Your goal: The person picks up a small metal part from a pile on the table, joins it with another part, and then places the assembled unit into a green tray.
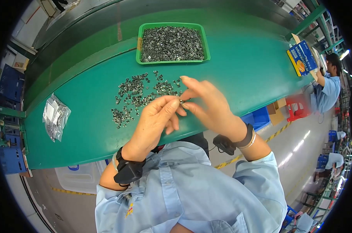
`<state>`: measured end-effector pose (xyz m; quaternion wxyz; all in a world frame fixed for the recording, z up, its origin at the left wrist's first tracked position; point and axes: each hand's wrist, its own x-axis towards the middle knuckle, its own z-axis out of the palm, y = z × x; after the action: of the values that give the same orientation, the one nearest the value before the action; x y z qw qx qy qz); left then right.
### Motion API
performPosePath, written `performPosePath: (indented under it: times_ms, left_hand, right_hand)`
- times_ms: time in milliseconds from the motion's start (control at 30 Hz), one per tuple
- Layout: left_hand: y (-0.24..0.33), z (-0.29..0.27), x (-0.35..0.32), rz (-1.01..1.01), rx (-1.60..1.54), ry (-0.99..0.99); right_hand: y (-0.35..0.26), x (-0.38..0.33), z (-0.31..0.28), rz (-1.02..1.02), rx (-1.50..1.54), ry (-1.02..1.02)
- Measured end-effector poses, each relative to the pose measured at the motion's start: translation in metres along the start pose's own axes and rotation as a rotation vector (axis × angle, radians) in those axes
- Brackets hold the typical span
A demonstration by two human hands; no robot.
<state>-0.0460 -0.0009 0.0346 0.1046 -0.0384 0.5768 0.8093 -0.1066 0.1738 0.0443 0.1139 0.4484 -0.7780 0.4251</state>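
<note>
Between the fingertips of both hands is a small metal part [181, 101], dark and shiny, too small to make out fully. My left hand [159, 112] is closed, with thumb and forefinger pinched at the part. My right hand [207, 101] meets it from the other side; its thumb and a finger touch the part, while the forefinger is raised. Just beyond and left of my hands lies a loose spread of similar small metal parts [133, 87] on the green table [238, 70]. A green tray [207, 54] heaped with the same kind of parts stands farther back.
A clear plastic bag [55, 116] of parts lies at the table's left. A blue and yellow box [302, 58] stands at the far right end, near another person [326, 91] in light blue. Beyond the front edge are a blue bin [257, 118] and a red stool [296, 108].
</note>
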Motion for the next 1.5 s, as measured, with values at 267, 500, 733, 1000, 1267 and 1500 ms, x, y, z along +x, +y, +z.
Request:
performPosePath:
  times_ms: [267,500,733,1000,1267,1500]
  left_hand:
    - [-0.007,-0.002,-0.009,-0.084,-0.319,-0.067]
    - [-0.010,-0.010,-0.020,-0.064,-0.225,-0.028]
    - [-0.012,-0.016,-0.028,-0.084,-0.202,-0.057]
    - [-0.014,-0.012,-0.038,-0.075,-0.319,-0.046]
    - [-0.021,-0.018,-0.037,-0.049,-0.320,-0.065]
    - [-0.028,-0.021,-0.036,-0.026,-0.449,-0.153]
  right_hand:
    - [-0.005,-0.009,0.017,-0.088,-0.091,0.101]
    - [-0.011,-0.015,0.020,-0.036,-0.034,0.082]
    - [-0.018,-0.017,0.027,-0.001,0.023,0.096]
    - [-0.023,-0.018,0.032,-0.010,0.004,0.116]
    - [-0.027,-0.020,0.038,0.006,0.001,0.115]
    - [-0.031,-0.025,0.042,0.059,0.136,0.120]
